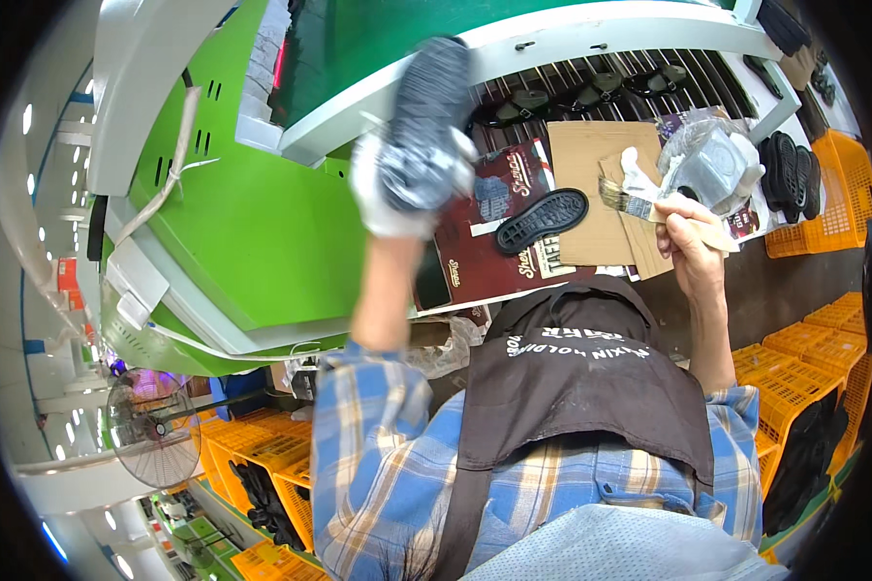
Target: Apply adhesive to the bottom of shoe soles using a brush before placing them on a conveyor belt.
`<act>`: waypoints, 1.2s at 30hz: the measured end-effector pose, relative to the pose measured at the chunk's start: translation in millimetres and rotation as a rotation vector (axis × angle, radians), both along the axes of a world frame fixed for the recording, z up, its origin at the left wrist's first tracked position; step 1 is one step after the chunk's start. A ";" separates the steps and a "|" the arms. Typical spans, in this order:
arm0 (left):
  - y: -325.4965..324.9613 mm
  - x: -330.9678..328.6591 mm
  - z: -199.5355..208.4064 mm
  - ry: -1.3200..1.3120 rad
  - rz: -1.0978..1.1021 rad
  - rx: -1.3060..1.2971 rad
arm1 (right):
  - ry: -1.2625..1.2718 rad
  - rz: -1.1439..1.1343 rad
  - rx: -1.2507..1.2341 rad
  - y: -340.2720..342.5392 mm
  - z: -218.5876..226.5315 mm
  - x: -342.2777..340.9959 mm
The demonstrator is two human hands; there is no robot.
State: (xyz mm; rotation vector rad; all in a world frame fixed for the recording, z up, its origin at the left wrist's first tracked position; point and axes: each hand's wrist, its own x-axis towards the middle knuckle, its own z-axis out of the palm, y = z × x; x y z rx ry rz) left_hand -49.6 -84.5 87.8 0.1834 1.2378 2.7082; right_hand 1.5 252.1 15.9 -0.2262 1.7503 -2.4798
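You are standing in a shoe factory: a green conveyor machine (262, 223) is running past your bench (794, 281), black soles (541, 220) are lying on cardboard, orange crates (824, 208) of soles are stacking up around you, and a floor fan (150, 436) is standing nearby

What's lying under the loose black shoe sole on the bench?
The black shoe sole rests on dark red printed cardboard, beside plain brown cardboard. Whatever lies beneath the red sheet is covered.
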 end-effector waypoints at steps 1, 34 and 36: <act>-27.2 -19.1 14.6 0.006 0.037 0.039 | 0.000 0.007 -0.005 -0.6 -2.4 -1.6; 75.1 13.1 -175.2 -0.306 0.001 -0.143 | 0.044 -0.479 1.114 105.2 -159.0 -66.9; 102.3 12.6 -142.7 -0.331 -0.077 -0.010 | 0.055 -0.441 1.174 107.1 -176.3 -68.3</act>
